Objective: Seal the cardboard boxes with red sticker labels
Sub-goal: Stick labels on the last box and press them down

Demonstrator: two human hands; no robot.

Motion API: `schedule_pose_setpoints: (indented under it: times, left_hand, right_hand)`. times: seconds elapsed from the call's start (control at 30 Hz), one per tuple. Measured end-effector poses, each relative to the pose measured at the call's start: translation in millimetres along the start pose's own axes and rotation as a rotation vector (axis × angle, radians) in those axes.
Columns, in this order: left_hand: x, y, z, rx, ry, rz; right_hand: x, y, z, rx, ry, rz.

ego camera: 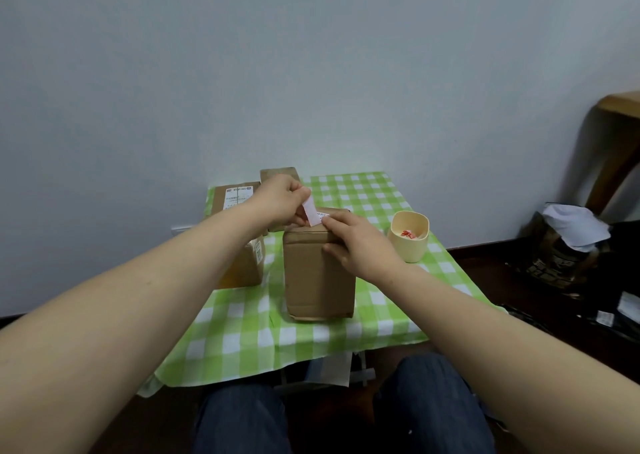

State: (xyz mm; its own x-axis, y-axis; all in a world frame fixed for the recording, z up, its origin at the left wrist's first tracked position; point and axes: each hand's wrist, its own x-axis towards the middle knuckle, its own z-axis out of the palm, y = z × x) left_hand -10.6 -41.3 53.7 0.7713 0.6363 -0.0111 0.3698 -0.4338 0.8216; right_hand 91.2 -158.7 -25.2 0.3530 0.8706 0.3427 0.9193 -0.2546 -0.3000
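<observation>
Showing a labelled cardboard box at the left of the green-checked bench. Pinching a white paper strip between thumb and curled fingers of the left hand, holding it up over the middle cardboard box. Gripping that box's top near edge with the right hand, thumb at the strip's lower end, fingers curled on the near face. Holding red sticker labels in a cream cup just right.

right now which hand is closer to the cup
Right. The right hand holds the box just left of the cup; the left hand is farther left, pinching a paper strip.
</observation>
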Motion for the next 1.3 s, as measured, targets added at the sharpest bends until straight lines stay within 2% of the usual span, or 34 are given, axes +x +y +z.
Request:
schedule_pose_setpoints:
  times: [0.23, 0.4, 0.53, 0.6, 0.73, 0.83, 0.9, 0.97, 1.17, 1.3]
  left_hand:
    - [3.4, 3.8, -1.6, -0.044, -0.024, -0.033]
    - [4.5, 2.9, -4.2, -0.079, 0.018, -0.048]
    - [3.6, -7.0, -2.3, -0.169, 0.157, -0.1]
    - [1.6, -13.2, -1.4, -0.215, 0.22, -0.145]
    - [-4.0, -21.6, 3.3, -0.413, 0.187, -0.303]
    - [-7.1, -24.8, 5.1, -0.479, 0.158, -0.372]
    - [-8.5, -24.8, 4.7, -0.514, 0.117, -0.399]
    - [-8.1, -24.4, 2.6, -0.559, 0.101, -0.405]
    - [-7.4, -4.9, -9.7, -0.787, 0.085, -0.282]
    - [-4.6, -5.7, -16.1, -0.672, 0.179, -0.218]
  right_hand:
    - [0.8, 0.5, -2.0, -0.017, -0.041, 0.011]
    - [0.2, -0.2, -6.7, 0.03, -0.064, 0.045]
    - [1.6, -1.3, -11.4, 0.374, 0.058, 0.21]
    - [1.4, 0.2, -10.7, 0.459, 0.088, 0.292]
    - [-1.7, 1.3, -10.7, 0.648, -0.048, 0.48]
    - [-5.9, 1.6, -13.1, 0.784, -0.172, 0.5]
    - [-8.3, 2.1, -12.8, 0.784, -0.244, 0.463]
    - [-9.9, 3.0, -12.8, 0.795, -0.212, 0.458]
    - [-11.4, 2.1, -11.4, 1.169, -0.175, 0.631]
    - [-11.3, 3.1, -3.7, 1.384, -0.149, 0.773]
